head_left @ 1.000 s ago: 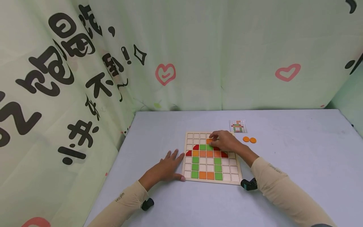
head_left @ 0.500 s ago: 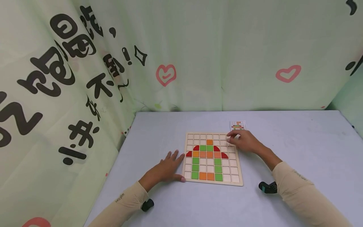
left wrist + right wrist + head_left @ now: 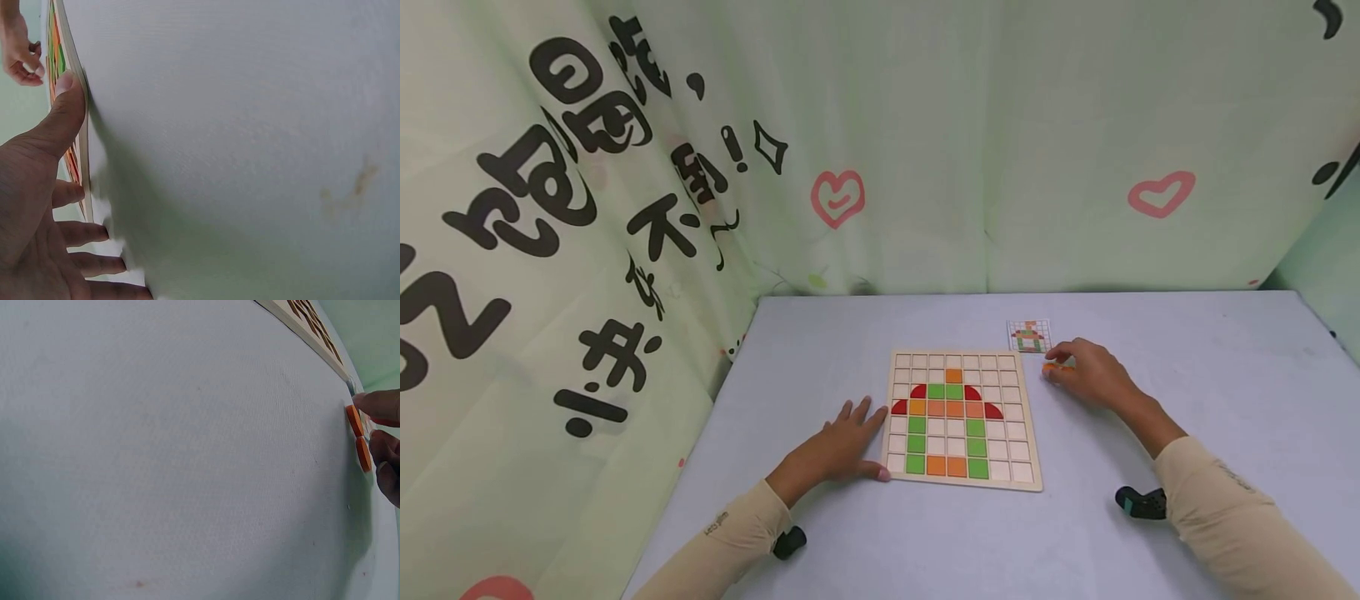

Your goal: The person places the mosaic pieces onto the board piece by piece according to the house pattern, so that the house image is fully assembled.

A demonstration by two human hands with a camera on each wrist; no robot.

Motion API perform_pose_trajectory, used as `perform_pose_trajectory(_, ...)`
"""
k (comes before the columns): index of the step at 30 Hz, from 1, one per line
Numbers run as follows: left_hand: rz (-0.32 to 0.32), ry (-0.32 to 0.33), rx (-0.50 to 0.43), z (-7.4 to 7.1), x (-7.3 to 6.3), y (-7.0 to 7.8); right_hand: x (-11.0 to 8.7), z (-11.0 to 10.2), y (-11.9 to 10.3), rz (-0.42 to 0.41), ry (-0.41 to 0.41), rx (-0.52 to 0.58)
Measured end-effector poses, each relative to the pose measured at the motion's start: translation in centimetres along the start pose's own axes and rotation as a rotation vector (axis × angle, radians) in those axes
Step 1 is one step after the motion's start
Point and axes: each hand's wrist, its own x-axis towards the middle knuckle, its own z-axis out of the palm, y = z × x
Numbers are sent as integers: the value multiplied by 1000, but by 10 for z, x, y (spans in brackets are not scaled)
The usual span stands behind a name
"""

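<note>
My left hand (image 3: 846,442) lies spread at the left side of the wooden grid board (image 3: 1037,467). Its thumb rests on the board's edge in the left wrist view, the other fingers reaching along that side. Green, orange and red tiles fill some squares, forming a figure with red quarter-round pieces (image 3: 993,412) at its sides. To the right of the board, my right hand (image 3: 1093,373) is over two orange round discs (image 3: 363,454), thumb and fingertips parted close around them. Both discs lie on the table, side by side, in the right wrist view; the hand partly hides them in the head view.
A small picture card (image 3: 1029,335) with a coloured grid figure lies beyond the board's far right corner. White cloth covers the table (image 3: 1210,367). A pale green printed curtain (image 3: 985,167) stands behind it and along the left.
My right hand has left the orange tile near the board's top and moved right to the two discs, uncovering the figure's upper part. My left hand has stayed in place.
</note>
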Motion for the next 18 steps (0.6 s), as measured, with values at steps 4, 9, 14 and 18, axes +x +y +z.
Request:
perform_pose_trajectory(4, 1, -2, -5, 1, 1, 0, 0, 0, 6, 21, -9, -14)
perform_pose_trajectory(9, -1, 2, -11, 2, 1, 0, 2, 2, 10, 22, 0, -15)
perform_pose_trajectory(14, 4, 5, -7, 2, 2, -1, 5, 3, 11, 27, -12, -6)
perform_pose_trajectory(18, 12, 13, 0, 2, 1, -1, 6, 3, 9, 38, -23, 4)
